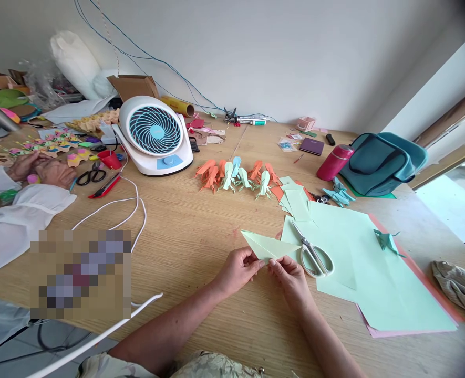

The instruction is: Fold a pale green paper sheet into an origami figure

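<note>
Left hand [238,270] and right hand [291,278] angle inward now, each grip pinching folded green paper [269,247] above the wooden counter [177,226], pale wall [256,63] beyond.

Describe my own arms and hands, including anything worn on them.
The left hand and the right hand are bare: no gloves or watch show. The visible forearms are uncovered too. Pale clothing with a darker print shows at the bottom edge; the cut of its sleeves can't be made out.
</note>
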`<state>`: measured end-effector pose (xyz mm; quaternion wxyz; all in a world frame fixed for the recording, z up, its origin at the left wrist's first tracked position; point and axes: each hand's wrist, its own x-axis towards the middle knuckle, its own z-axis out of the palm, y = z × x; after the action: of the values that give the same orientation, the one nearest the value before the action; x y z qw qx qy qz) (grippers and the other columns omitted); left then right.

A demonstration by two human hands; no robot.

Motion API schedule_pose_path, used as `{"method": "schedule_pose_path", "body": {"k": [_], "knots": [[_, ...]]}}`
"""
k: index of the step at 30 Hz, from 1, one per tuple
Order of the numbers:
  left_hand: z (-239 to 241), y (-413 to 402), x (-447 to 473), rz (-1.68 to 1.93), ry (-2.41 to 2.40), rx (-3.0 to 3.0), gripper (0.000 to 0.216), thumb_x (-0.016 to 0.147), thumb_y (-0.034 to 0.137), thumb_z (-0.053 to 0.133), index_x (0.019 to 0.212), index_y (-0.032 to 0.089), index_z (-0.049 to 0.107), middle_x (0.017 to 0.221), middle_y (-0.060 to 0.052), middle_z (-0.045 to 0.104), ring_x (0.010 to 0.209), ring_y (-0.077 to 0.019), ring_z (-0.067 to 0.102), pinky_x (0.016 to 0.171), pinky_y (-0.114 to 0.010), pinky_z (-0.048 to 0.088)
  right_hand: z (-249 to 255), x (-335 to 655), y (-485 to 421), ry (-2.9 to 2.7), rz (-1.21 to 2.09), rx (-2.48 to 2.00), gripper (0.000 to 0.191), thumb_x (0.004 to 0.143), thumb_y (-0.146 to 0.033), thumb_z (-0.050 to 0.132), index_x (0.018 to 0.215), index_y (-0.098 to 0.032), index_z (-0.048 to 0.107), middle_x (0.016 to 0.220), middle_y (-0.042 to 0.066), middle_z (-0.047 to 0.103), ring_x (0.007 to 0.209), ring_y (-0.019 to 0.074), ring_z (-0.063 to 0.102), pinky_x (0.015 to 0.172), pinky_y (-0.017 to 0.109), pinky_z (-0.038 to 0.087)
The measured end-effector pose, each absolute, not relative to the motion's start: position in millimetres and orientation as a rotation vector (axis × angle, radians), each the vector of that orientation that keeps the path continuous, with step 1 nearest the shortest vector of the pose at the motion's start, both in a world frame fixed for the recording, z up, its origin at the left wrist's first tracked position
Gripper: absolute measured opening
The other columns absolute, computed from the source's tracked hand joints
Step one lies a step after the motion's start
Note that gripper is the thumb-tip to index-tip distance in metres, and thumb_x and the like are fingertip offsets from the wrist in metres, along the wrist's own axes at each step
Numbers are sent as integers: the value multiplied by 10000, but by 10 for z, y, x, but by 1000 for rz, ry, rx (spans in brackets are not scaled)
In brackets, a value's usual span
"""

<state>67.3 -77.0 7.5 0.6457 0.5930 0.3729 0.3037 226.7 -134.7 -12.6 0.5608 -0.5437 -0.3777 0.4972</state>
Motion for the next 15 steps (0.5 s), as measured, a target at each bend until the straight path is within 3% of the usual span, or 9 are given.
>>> {"method": "schedule_pose_path", "body": {"k": [9,15], "knots": [[119,-812,681,751,816,1535,143,838,250,622,912,152,695,813,-44,698,672,-128,578,578,-202,435,-171,2288,-1374,-796,1202,-1275,355,757,-496,750,634,-187,626,633,9,597,592,143,505,576,267,400],[145,-832,683,760,820,1670,95,786,125,591,816,138,679,743,-20,690,628,-108,563,579,-188,418,-170,2263,-1367,-935,1172,-1295,362,687,-490,800,577,-177,655,618,37,641,641,184,555,635,291,450]]}}
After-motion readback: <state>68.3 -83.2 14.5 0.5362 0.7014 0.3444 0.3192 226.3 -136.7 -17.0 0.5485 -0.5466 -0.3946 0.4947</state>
